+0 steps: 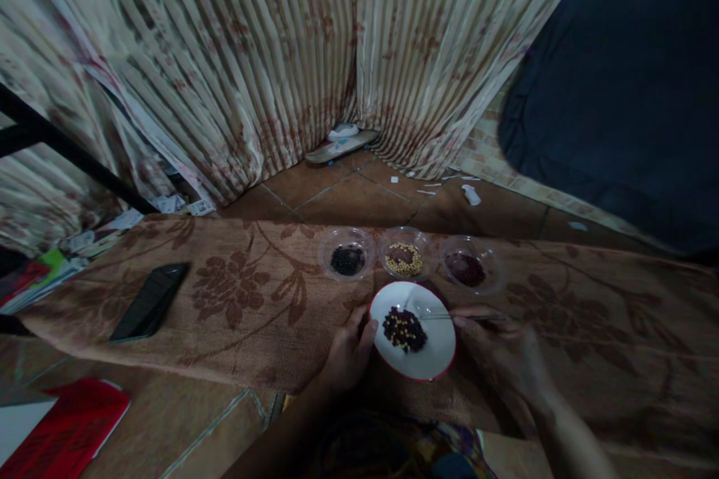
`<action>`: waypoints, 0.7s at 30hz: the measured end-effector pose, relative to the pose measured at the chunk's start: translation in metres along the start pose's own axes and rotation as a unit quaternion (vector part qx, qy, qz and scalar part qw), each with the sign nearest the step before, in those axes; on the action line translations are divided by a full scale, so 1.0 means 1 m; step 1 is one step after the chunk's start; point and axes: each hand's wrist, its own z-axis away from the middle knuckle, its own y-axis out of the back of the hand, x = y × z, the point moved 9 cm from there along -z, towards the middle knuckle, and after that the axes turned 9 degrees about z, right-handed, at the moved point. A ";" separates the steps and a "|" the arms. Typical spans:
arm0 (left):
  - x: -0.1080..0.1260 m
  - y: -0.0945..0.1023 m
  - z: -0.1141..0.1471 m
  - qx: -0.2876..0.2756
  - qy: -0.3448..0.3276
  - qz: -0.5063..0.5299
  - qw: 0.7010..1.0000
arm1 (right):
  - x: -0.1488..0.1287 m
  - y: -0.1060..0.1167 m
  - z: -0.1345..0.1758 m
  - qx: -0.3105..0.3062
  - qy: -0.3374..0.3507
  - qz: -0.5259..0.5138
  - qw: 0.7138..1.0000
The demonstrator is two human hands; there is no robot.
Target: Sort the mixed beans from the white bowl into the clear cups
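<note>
My left hand (351, 348) is closed on the left rim of a white bowl (438, 348) with a red edge, thumb on the rim. Mixed dark and yellow beans (404, 331) lie in a heap inside it. My right hand (499, 348) grips thin metal tweezers (441, 316), whose tips reach over the bowl close to the heap. Behind the bowl stand three clear plastic cups in a row: one with black beans (347, 260), one with yellow beans (405, 262) and one with dark red beans (467, 269).
A dark phone (150, 303) lies on the left of the brown patterned tablecloth (269, 344). Beyond the table edge, a skateboard (342, 147) and white scraps (470, 195) are on the tiled floor. Striped curtains (269, 52) hang behind. A red bag (84, 419) is at lower left.
</note>
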 end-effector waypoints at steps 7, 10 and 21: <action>0.001 0.001 -0.001 0.004 -0.006 0.003 1.000 | -0.046 0.011 -0.041 0.139 0.051 -0.040 0.988; 0.002 0.000 -0.001 0.001 -0.012 0.009 1.000 | -0.047 0.010 -0.046 0.179 0.054 -0.066 0.980; 0.000 0.000 0.001 -0.009 -0.005 0.000 1.000 | -0.011 -0.014 -0.010 0.047 -0.017 -0.050 0.997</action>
